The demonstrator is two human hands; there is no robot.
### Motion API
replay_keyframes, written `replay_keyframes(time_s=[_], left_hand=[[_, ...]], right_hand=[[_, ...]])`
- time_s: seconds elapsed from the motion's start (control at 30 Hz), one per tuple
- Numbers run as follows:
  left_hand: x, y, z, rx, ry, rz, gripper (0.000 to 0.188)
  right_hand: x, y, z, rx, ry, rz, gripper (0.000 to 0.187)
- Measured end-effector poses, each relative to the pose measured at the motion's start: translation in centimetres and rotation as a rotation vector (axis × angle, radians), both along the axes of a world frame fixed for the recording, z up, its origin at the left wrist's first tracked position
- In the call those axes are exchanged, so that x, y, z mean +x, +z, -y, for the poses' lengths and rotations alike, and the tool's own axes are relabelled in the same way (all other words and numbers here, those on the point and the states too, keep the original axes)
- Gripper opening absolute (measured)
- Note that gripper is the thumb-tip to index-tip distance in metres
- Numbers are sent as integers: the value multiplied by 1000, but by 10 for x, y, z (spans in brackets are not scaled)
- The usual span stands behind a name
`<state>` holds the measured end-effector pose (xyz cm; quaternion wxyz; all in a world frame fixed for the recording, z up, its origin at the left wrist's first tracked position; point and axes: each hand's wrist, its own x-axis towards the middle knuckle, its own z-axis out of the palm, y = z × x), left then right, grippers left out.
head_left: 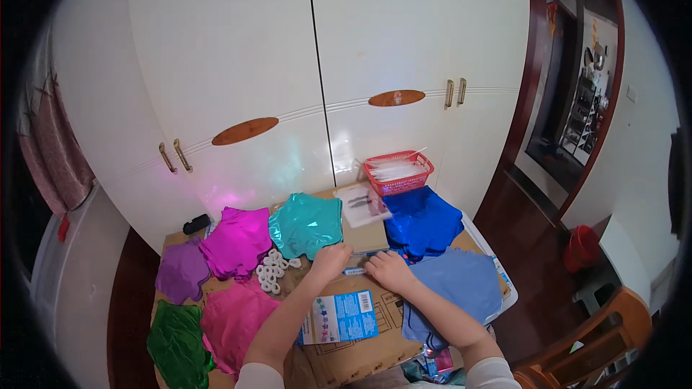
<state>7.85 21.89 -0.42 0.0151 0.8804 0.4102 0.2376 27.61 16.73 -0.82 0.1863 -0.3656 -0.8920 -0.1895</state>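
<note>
Near the middle of the table, my left hand [334, 259] and my right hand [389, 271] pinch a flat see-through plastic piece with a blue printed strip [355, 271], which looks like a bag. The fingers of both hands are closed on its two sides. A blue and white printed card [351, 316] with small coloured flower shapes lies just below, between my forearms. Left of my left hand is a heap of white rings [270, 271]. A teal shiny foil stack [306, 225] lies beyond it. Right of my right hand are a blue foil stack [424, 222] and a grey-blue stack [458, 292].
Magenta [234, 241], purple [182, 271], pink [236, 320] and green [179, 346] foil stacks cover the table's left side. A red basket [400, 184] of white sticks stands at the back beside a see-through bag [358, 203]. White cupboard doors [404, 36] rise behind; a wooden chair [598, 338] is at right.
</note>
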Motion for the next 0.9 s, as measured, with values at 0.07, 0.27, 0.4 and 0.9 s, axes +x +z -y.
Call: replay_keyframes(time_s=[0.07,0.27,0.4,0.9], left_hand=[[0,1,1,2,-7,-4,7],[-10,10,13,15,45,-30,9],[-35,20,46,8,150,42,13],[-113,2,175,-855,365,838,44]], right_hand=[[-8,-4,-2,25,-56,-38,9],[-12,6,-5,-6,-150,-124,21],[-26,30,31,-91,-98,-374,41],[-45,-12,116,-1520,-58,-1703,42]])
